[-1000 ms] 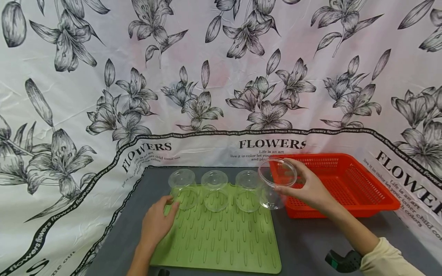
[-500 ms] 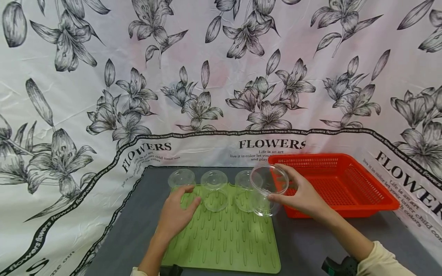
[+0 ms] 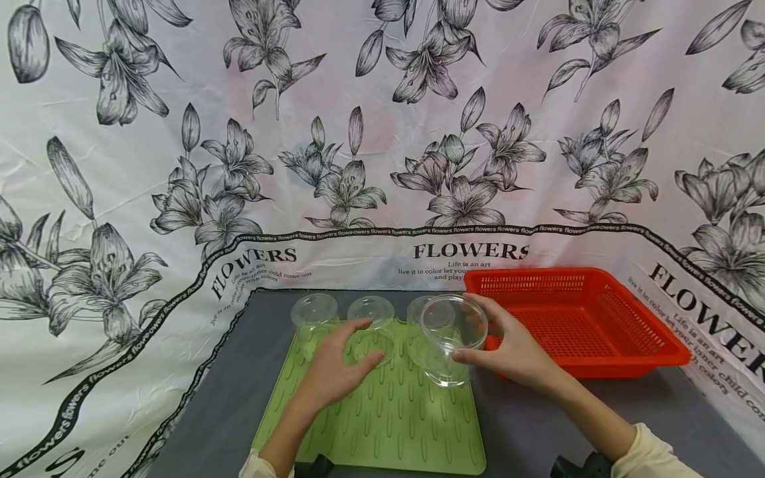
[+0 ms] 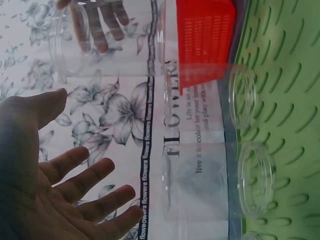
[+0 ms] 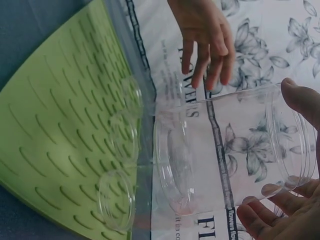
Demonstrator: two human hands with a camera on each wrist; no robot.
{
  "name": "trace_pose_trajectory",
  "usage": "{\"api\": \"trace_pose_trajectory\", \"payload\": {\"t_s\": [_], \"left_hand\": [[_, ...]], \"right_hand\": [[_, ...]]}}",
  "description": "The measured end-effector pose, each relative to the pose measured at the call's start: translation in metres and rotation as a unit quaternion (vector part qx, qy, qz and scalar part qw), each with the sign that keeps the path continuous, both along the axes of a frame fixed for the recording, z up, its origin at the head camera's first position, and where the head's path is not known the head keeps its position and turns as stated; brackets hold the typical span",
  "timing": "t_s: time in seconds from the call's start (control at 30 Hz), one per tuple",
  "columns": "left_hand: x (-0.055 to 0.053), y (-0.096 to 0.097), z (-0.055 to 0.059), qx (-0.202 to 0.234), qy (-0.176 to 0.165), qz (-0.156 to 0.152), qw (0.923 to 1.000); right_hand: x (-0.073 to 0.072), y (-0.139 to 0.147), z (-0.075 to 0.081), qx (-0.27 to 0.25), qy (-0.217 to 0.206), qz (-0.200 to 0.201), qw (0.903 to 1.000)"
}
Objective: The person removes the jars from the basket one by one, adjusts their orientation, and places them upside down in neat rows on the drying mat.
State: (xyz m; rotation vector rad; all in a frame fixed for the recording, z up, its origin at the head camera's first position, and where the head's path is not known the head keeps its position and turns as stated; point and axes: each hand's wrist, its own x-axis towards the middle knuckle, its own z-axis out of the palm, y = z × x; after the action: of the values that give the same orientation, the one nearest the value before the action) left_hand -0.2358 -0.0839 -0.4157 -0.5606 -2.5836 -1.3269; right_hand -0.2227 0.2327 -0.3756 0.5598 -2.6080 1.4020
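My right hand [image 3: 514, 352] holds a clear plastic jar [image 5: 240, 150] near its upper rim, thumb on one side and fingers on the other. In the head view this jar overlaps the right end of a row of three similar jars. The left jar [image 3: 315, 309], middle jar [image 3: 371, 309] and right jar [image 3: 416, 315] stand along the back of a green ridged mat [image 3: 394, 425]. My left hand [image 3: 335, 368] hovers over the mat in front of the left and middle jars. Its fingers are spread, with nothing between them, as the left wrist view [image 4: 75, 195] also shows.
A red perforated plastic basket [image 3: 586, 369] stands at the back right, beside the mat. The grey tabletop [image 3: 514, 438] ends at a white flower-printed cloth [image 3: 358, 259] behind and at the sides. Dark wrist devices sit on both forearms.
My right hand has brought the held jar left and nearer, away from the basket's edge to over the mat. My left hand has moved right from beside the left jar.
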Motion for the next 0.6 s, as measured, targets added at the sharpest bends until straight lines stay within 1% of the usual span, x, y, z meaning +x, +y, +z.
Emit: {"api": "trace_pose_trajectory", "payload": {"t_s": [0.1, 0.23, 0.33, 0.43, 0.5, 0.6], "left_hand": [[0.001, 0.004, 0.003, 0.002, 0.001, -0.017, 0.9998], [0.002, 0.01, 0.007, -0.006, -0.003, -0.035, 0.9994], [0.002, 0.012, 0.009, -0.007, -0.014, -0.056, 0.9983], [0.002, 0.013, 0.011, -0.004, -0.029, -0.085, 0.996], [0.001, 0.013, 0.012, -0.004, -0.039, -0.104, 0.9938], [0.002, 0.013, 0.014, -0.014, -0.051, -0.124, 0.9909]], "right_hand": [[0.002, -0.003, -0.001, -0.002, -0.003, 0.004, 1.0], [0.004, -0.008, -0.002, 0.002, -0.002, 0.005, 1.0], [0.006, -0.013, -0.003, 0.006, 0.003, 0.009, 0.9999], [0.007, -0.017, -0.005, 0.007, 0.013, 0.022, 0.9996], [0.008, -0.02, -0.007, 0.004, 0.012, 0.03, 0.9995], [0.008, -0.024, -0.011, -0.003, 0.009, 0.042, 0.9991]]}}
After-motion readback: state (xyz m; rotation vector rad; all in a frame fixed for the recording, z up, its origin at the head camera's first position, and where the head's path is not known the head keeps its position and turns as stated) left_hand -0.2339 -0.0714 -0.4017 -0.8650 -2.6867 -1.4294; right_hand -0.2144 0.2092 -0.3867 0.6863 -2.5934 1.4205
